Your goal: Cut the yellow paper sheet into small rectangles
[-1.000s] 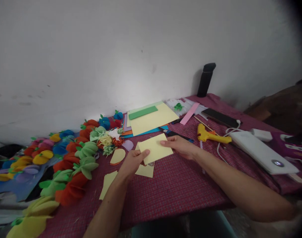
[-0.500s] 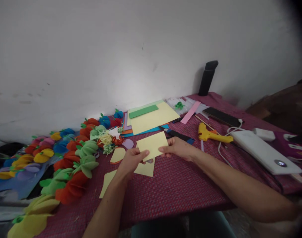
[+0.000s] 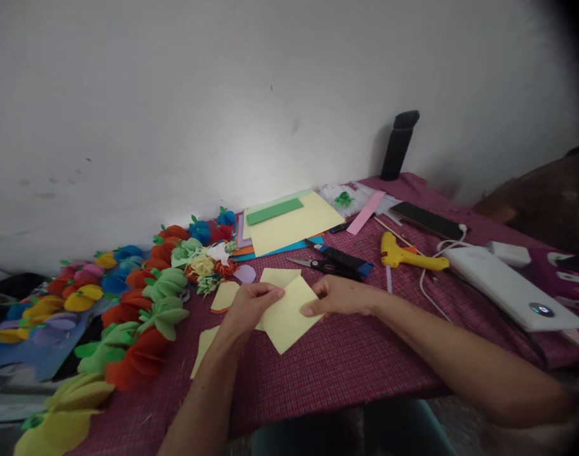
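Between my hands is a small pale yellow sheet of paper [image 3: 289, 318], tilted with one corner pointing down toward me. My left hand [image 3: 252, 307] pinches its upper left edge between thumb and fingers. On the other side my right hand [image 3: 339, 296] grips the right edge, thumb on top. Under and behind this sheet another yellow piece of paper [image 3: 280, 277] lies on the table, partly covered. Just beyond my right hand are black scissors [image 3: 325, 266] beside a black and blue cutter [image 3: 344, 258]. Cut yellow pieces [image 3: 224, 296] lie left of my left hand.
Colourful paper pumpkins [image 3: 163, 288] fill the left side, near a heap of paper shreds [image 3: 205, 266]. Stacked coloured sheets [image 3: 294, 225] lie at the back. To the right are a yellow glue gun [image 3: 406, 254], a white power bank [image 3: 508, 288], a phone [image 3: 429, 220] and a black bottle [image 3: 400, 145].
The held sheet has turned and come lower, toward me, its corner now pointing down. My right hand has lowered a little. The scissors and more of the sheet behind have come into sight.
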The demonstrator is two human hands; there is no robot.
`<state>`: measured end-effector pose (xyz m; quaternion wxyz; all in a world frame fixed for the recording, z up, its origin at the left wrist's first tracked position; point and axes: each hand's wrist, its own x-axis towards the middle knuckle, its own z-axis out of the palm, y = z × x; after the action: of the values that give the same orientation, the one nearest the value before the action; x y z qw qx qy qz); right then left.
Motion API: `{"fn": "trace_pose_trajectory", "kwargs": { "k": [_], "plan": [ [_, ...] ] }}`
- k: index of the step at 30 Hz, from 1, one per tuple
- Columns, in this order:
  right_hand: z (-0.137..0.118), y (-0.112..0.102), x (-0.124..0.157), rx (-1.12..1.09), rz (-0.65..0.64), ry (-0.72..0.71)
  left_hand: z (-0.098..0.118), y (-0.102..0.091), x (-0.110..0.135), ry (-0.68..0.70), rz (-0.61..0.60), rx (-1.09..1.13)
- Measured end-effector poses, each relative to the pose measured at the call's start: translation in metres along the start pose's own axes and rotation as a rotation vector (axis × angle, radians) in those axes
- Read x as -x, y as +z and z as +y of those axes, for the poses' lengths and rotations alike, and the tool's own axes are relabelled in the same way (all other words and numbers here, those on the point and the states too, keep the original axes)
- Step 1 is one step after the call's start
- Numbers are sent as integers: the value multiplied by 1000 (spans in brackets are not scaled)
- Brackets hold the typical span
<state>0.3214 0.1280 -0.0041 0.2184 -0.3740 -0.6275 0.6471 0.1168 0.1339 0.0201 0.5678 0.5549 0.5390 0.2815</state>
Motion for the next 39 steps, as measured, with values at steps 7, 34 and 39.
{"fn": "trace_pose_trajectory", "kwargs": {
  "k": [7, 34, 39],
  "plan": [
    [-1, 2, -5, -21, 243, -101, -5, 13, -1, 34, -128, -103],
    [0, -5, -10, -222, 285, -60, -6, 10, -2, 58, -153, -116],
    [-5, -28, -3, -211, 409, -52, -4, 0, -1, 1, -128, -90]
  ]
}}
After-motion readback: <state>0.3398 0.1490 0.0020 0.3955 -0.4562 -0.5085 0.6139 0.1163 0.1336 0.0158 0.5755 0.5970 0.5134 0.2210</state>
